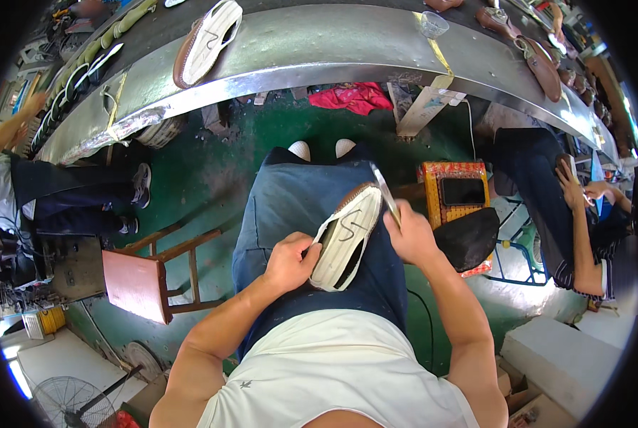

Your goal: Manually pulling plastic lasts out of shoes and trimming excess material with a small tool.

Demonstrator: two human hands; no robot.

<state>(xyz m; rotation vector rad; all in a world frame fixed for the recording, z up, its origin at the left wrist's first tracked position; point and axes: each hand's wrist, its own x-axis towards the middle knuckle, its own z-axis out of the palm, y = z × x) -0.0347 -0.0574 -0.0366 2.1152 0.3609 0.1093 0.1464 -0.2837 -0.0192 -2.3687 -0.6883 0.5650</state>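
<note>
Green workshop floor lay below; the left hand (288,262) gripped a brown shoe (345,237) sole-up on the lap, while the right hand (409,233) closed around a blade (385,192) at the sole's two-o'clock edge, trimming apparently unfinished.

One shoe (347,239), sole up, is held over the lap, and one knife (386,191) is gripped. Two hands, left (289,260) and right (409,232), are counted there. One sole-up shoe (208,41) and two brown shoes (540,65) (496,19) are seen on the conveyor (319,53). One wooden stool (148,274), one fan (66,401) and one clear cup (433,24) are counted.
</note>
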